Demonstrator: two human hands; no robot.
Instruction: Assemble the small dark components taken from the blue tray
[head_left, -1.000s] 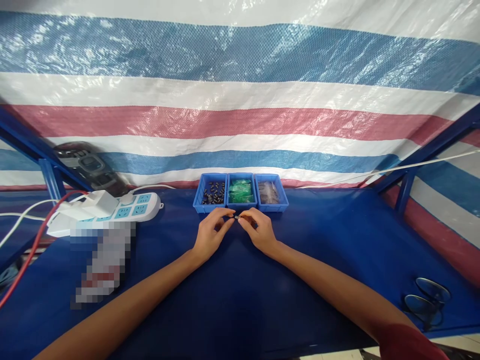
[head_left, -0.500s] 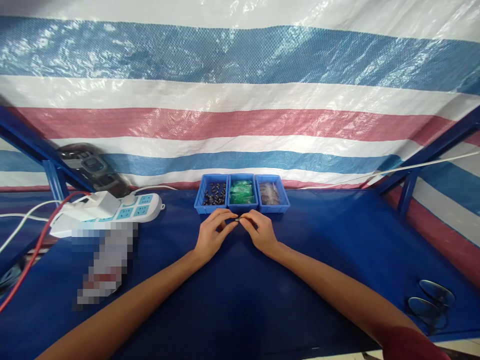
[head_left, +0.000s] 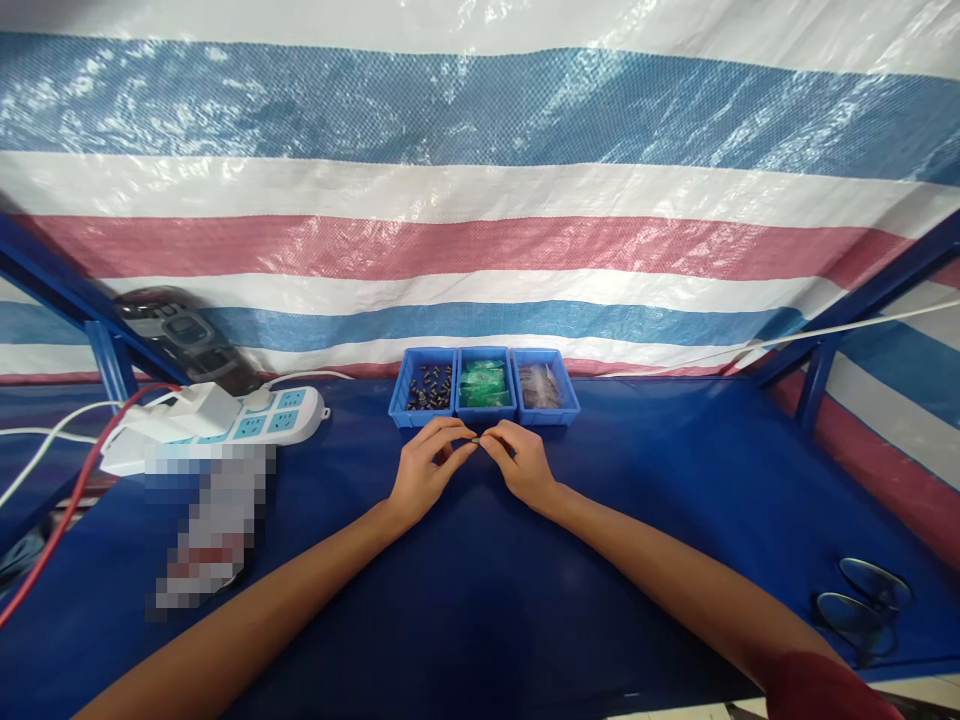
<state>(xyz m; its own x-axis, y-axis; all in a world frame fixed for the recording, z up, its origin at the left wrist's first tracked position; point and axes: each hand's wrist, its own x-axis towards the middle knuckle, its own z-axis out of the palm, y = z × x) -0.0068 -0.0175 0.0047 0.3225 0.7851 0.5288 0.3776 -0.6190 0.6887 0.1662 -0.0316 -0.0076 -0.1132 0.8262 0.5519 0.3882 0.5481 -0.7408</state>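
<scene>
My left hand (head_left: 427,468) and my right hand (head_left: 522,466) meet fingertip to fingertip over the blue table. Pinched between them is a small dark part (head_left: 475,440), mostly covered by the fingers and too small to name. Just beyond the hands, three blue bins stand side by side. Several small dark metal-looking pieces (head_left: 429,390) lie in the left bin (head_left: 397,408). Green plastic packets (head_left: 482,384) fill the middle bin (head_left: 486,413). In the right bin (head_left: 570,408) are clear bags with greyish contents (head_left: 538,386).
A white power strip (head_left: 300,425) with plugs and cables sits at the left, near a blurred-out item (head_left: 217,530). Eyeglasses (head_left: 862,605) lie at the right on the blue table (head_left: 675,480). Blue frame bars (head_left: 817,385) and a striped tarp (head_left: 480,190) bound the back.
Both hands stay in nearly the same place, still pinching the small dark part; its visible portion between the fingertips shifts only slightly.
</scene>
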